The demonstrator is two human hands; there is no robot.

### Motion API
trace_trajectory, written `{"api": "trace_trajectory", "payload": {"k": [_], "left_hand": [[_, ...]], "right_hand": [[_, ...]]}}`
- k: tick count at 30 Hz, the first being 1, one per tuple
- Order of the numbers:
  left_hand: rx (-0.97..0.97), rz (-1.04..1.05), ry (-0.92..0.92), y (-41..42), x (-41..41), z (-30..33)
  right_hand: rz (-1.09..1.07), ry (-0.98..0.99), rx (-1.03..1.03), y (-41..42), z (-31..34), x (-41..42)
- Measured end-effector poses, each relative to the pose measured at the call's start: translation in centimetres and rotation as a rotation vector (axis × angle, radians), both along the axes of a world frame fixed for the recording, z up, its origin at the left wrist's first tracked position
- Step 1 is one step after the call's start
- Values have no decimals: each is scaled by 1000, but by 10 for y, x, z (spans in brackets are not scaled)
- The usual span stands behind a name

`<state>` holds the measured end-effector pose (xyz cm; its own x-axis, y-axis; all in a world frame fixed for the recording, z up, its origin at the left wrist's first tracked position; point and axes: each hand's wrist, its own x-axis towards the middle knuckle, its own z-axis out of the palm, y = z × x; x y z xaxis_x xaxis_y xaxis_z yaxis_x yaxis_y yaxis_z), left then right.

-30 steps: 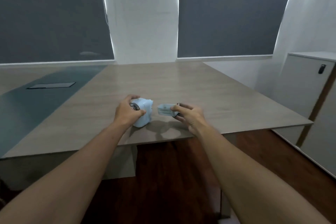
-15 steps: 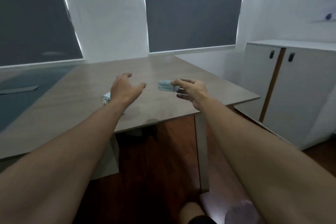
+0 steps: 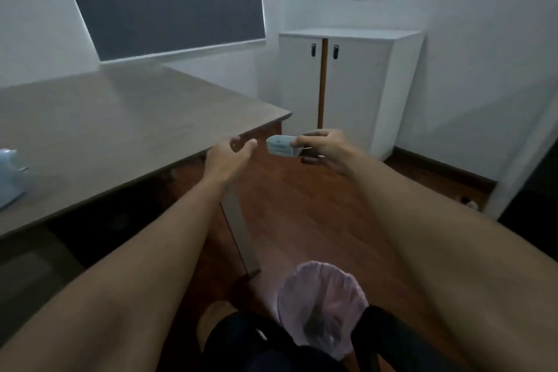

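My right hand (image 3: 324, 147) pinches a small pale blue tray-like piece (image 3: 280, 145) in the air, past the table's corner and above the floor. My left hand (image 3: 228, 157) hovers just left of that piece with loosely curved fingers, holding nothing. The pale blue device (image 3: 10, 172) that the piece came from sits on the wooden table (image 3: 120, 127) at the far left edge of view, partly cut off.
A small bin lined with a pink bag (image 3: 321, 305) stands on the wooden floor below my arms, by the table leg (image 3: 240, 235). A white two-door cabinet (image 3: 350, 84) stands against the wall ahead. Dark blinds cover the window.
I have turned right, away from the table. My left hand let go of the device, which stays on the table. My right hand carried the small piece out over the floor.
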<state>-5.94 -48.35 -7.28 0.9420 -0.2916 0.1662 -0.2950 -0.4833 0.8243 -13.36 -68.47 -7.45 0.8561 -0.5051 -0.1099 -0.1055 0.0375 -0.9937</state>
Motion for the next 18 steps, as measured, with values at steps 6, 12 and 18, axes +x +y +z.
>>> {"api": "trace_trajectory", "payload": {"k": [6,12,18], "left_hand": [[24,-95,185,-56,-30,-93],[140,-49,383,-76,-46,-208],[371,-28,526,-66,-62,-324]], "right_hand": [[-5,172,34,-52,-93,-33],[82,387,18,-71,-204,-50],[149,596,-58,-69,-308,-65]]}}
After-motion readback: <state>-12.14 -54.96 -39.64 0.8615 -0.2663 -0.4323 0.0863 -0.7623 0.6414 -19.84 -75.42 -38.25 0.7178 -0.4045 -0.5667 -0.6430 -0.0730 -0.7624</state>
